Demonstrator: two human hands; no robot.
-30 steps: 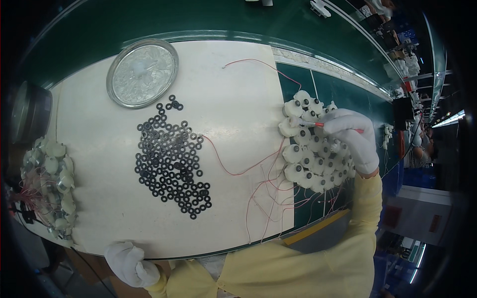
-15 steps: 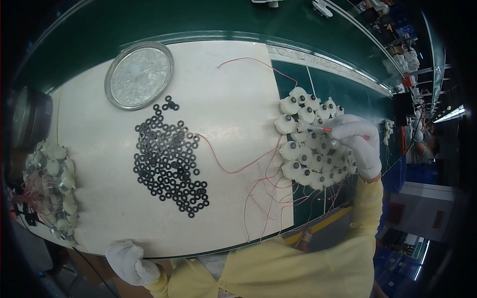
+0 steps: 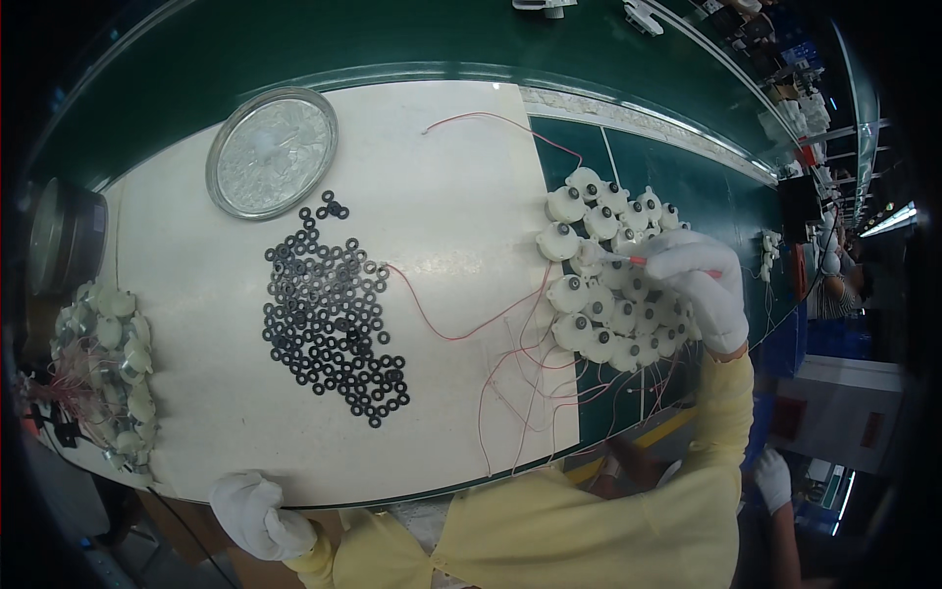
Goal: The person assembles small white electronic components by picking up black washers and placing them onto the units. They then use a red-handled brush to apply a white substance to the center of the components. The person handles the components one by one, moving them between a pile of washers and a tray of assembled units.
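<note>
My right hand [image 3: 699,290], in a white glove, is closed around a slim red-handled brush [image 3: 637,260]. Its pale tip points left, over the cluster of white round motor-like parts [image 3: 569,294]; whether it touches one of them cannot be made out. Most of these parts stand with a black ring or cap on top, and thin red and white wires trail from them. My left hand [image 3: 257,515], also gloved, rests curled at the table's front edge with nothing visible in it. Many loose black rings [image 3: 329,314] lie spread over the white table between the hands.
A round metal dish [image 3: 224,196] with whitish, gel-like stuff stands at the back left. Another pile of white parts with wires [image 3: 123,378] sits at the left edge, beside a dark round container [image 3: 74,240]. Another person's gloved hand [image 3: 773,479] shows at lower right.
The view has shifted slightly. My right hand and the brush have moved a little left with it, still over the white parts. Another person's gloved hand has come into view at lower right.
</note>
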